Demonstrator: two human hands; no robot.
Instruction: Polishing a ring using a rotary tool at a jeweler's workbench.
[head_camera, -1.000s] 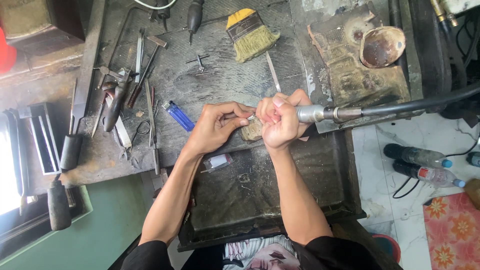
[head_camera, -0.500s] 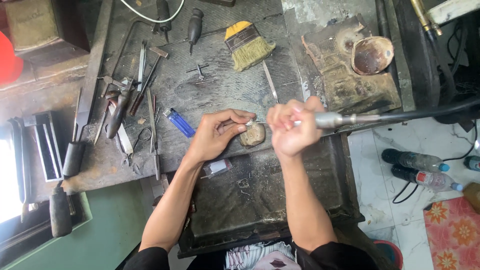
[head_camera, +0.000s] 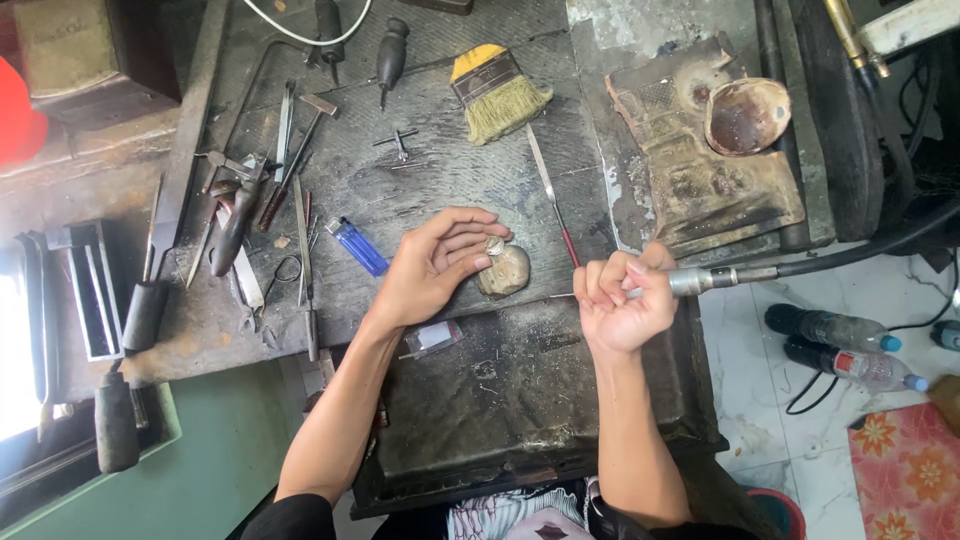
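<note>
Dark, cluttered workbench (head_camera: 450, 180): right hand (head_camera: 620, 300) fisted round rotary handpiece (head_camera: 700, 280), long axis pointing 9 o'clock; left hand (head_camera: 435, 262) pinching small ring (head_camera: 494, 244) at stone (head_camera: 505, 270); shell dish (head_camera: 747, 115) at 1 o'clock, contents unclear.

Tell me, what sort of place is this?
Probably a small jeweller's or metalworker's bench. The right hand grips a flexible-shaft rotary handpiece, the left hand pinches a small metal piece, and files and hand tools lie beside a brush on the worn dark benchtop.
</note>
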